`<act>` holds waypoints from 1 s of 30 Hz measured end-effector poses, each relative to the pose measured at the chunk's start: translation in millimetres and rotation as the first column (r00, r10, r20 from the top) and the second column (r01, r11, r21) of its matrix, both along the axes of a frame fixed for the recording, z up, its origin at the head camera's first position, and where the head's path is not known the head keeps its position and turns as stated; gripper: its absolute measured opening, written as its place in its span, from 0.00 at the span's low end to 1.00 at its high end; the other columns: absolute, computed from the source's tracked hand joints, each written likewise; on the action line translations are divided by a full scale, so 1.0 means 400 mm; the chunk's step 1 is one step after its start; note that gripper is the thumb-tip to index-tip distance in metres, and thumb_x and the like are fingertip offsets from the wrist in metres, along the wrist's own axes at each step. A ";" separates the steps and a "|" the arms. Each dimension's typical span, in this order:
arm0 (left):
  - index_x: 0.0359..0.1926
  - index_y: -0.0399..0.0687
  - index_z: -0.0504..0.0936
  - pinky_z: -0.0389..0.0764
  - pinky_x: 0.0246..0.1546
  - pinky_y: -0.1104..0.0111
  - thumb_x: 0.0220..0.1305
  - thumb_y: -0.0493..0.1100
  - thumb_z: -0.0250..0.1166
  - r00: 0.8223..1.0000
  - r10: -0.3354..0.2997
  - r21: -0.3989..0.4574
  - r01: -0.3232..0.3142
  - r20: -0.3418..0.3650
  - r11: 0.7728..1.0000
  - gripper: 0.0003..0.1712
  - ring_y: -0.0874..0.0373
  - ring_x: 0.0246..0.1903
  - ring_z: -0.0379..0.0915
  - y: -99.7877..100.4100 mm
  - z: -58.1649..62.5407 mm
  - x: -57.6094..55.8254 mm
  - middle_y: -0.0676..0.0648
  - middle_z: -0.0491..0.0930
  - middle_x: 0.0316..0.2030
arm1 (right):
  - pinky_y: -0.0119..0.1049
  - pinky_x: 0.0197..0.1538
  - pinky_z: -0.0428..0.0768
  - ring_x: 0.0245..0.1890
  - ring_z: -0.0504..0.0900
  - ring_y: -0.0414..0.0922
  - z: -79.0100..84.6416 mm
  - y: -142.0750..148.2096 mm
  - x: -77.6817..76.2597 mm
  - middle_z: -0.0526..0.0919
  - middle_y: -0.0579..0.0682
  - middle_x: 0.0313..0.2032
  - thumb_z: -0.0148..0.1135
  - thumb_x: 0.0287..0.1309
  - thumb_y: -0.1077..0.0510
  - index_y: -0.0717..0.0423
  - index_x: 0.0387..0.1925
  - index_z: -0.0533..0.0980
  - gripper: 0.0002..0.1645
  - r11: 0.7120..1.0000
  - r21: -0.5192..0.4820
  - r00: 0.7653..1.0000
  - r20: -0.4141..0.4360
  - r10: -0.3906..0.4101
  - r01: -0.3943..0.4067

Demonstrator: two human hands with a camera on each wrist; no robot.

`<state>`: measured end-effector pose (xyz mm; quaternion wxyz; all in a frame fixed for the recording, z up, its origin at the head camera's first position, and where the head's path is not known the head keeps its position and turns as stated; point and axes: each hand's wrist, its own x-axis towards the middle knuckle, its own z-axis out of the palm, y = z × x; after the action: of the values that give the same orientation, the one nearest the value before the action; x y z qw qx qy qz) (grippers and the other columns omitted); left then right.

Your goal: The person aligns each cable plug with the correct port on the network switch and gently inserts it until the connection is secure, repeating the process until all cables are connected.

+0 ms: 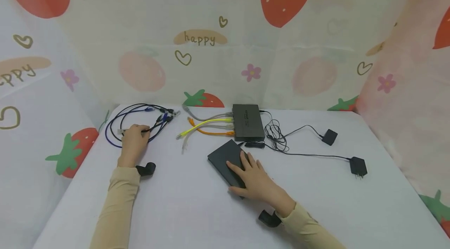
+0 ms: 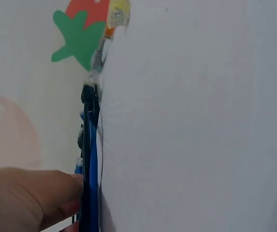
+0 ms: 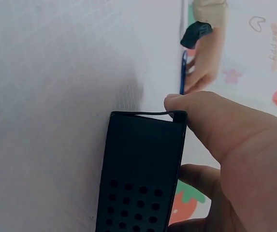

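Note:
Over at the left, my left hand (image 1: 133, 143) pinches black and blue network cables (image 2: 93, 164) between thumb and fingers. The cables lie in a loose coil, with several plug ends bunched at its right side (image 1: 166, 117). My right hand (image 1: 258, 182) rests with spread fingers on a flat dark network box (image 1: 225, 159), which lies at an angle on the table. In the right wrist view the thumb is at the top edge of this box, and its side (image 3: 145, 150) shows rows of round vent holes.
Behind the box stands a grey network switch (image 1: 247, 124) with yellow, orange and grey cables plugged in at its left. To its right lie a tangled black power cord (image 1: 275, 135) and two black power adapters, one farther back (image 1: 329, 137) and one nearer (image 1: 358, 166). Printed cloth walls surround the white table.

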<state>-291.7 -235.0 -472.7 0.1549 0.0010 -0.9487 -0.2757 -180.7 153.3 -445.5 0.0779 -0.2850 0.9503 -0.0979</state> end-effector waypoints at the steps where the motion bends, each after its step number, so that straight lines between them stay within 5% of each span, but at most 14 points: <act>1: 0.45 0.32 0.81 0.72 0.41 0.46 0.59 0.32 0.58 1.000 -0.003 0.009 0.003 -0.006 1.000 0.13 0.34 0.42 0.73 0.000 -0.004 0.001 0.29 0.76 0.41 | 0.65 0.61 0.57 0.67 0.47 0.69 0.000 0.000 0.000 0.48 0.69 0.68 0.54 0.56 0.33 0.41 0.69 0.56 0.43 1.000 0.001 1.000 0.000 -0.001 0.001; 7: 0.42 0.27 0.80 0.72 0.44 0.49 0.58 0.27 0.58 1.000 0.007 0.073 -0.005 -0.026 0.997 0.11 0.36 0.41 0.73 -0.002 -0.003 0.007 0.30 0.75 0.38 | 0.65 0.60 0.57 0.67 0.46 0.69 -0.001 -0.003 0.004 0.47 0.69 0.68 0.54 0.56 0.33 0.41 0.69 0.56 0.43 1.000 0.002 1.000 0.003 -0.002 0.002; 12: 0.40 0.28 0.81 0.71 0.41 0.50 0.58 0.26 0.57 0.993 0.020 0.068 -0.012 -0.117 0.998 0.10 0.37 0.37 0.72 -0.004 0.004 0.000 0.31 0.76 0.34 | 0.65 0.60 0.57 0.67 0.46 0.69 -0.001 -0.002 0.006 0.47 0.69 0.68 0.54 0.56 0.33 0.42 0.69 0.56 0.43 1.000 -0.006 1.000 -0.004 0.001 -0.001; 23: 0.36 0.29 0.82 0.66 0.41 0.51 0.55 0.22 0.58 0.939 0.068 0.108 -0.033 -0.337 0.994 0.09 0.36 0.37 0.68 0.006 0.040 -0.012 0.32 0.78 0.33 | 0.66 0.60 0.56 0.67 0.46 0.69 -0.006 0.000 0.002 0.47 0.69 0.68 0.54 0.56 0.34 0.42 0.69 0.56 0.43 1.000 -0.018 1.000 -0.014 0.001 -0.002; 30: 0.37 0.30 0.82 0.65 0.39 0.51 0.55 0.23 0.59 0.929 0.088 0.134 -0.042 -0.359 0.990 0.09 0.37 0.35 0.67 0.015 0.071 0.001 0.32 0.77 0.33 | 0.65 0.61 0.56 0.67 0.45 0.68 -0.005 0.001 0.004 0.46 0.69 0.68 0.54 0.57 0.34 0.42 0.69 0.56 0.42 1.000 -0.019 1.000 -0.006 -0.001 0.001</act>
<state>-291.5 -229.2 -444.4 0.3368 -0.0093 -0.8840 -0.3241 -179.1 153.7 -447.7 0.0721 -0.2857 0.9497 -0.1060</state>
